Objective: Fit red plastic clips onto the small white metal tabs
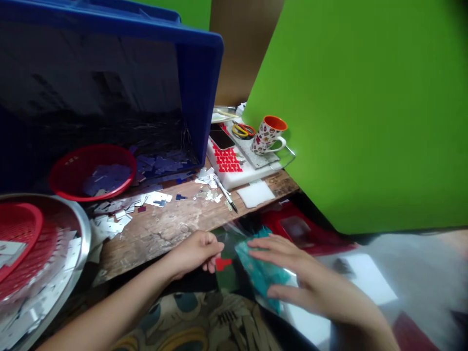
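Observation:
My left hand [201, 251] is closed in front of the table's edge. A small red T-shaped piece [224, 263] sticks out from its curled fingers. To the right, my right hand [292, 268] is stretched out with the thumb apart from the fingers, slightly blurred, holding nothing I can see. Beneath and beside it is a crumpled teal sheet or bag [258, 265]; whether the fingers touch it I cannot tell. More red T-shaped pieces [227, 161] lie in rows on a white block [234, 179] on the table.
A blue crate [215, 97] lies on its side with metal pieces and a red basket [93, 197] at its mouth. A metal basin [86, 234] stands left. A pen [224, 194], phone [221, 138], scissors [243, 129] and mug [261, 139] are on the wooden table [175, 219].

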`<state>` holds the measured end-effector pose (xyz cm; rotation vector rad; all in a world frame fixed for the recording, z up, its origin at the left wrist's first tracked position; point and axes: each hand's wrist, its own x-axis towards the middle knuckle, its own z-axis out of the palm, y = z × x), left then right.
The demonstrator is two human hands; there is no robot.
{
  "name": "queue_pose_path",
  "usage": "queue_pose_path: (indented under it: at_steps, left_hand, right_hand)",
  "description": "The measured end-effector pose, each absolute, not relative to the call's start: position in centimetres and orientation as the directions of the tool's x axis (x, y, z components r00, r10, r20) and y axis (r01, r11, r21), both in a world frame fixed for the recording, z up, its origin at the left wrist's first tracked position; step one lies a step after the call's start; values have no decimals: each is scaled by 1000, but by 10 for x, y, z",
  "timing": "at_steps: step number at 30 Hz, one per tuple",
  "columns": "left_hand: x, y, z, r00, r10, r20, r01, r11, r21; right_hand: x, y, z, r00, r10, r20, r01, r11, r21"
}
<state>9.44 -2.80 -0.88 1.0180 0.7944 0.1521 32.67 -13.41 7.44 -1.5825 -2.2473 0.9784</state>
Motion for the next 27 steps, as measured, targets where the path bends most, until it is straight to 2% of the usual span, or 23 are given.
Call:
queue_pose_path:
  at_steps: [4,9,15,24,27]
  left_hand:
    - [104,-30,-12,739,399,-543,239,597,766]
    - [109,-32,-15,748,342,-569,201,700,685]
    - [114,-33,-15,708,311,-633,225,751,621]
    - [116,-28,-17,700,280,-656,257,759,598]
    - [116,-26,-18,698,290,-655,252,757,603]
  right_hand:
    - [303,-115,58,-480,876,30,590,348,-728]
    - [285,-106,24,-444,876,190,538,430,-725]
    - [283,-103,23,-477,859,186,570,463,-679]
    - [282,-100,25,-468,874,134,490,383,-783]
    - [280,-100,24,-461,879,124,509,376,-774]
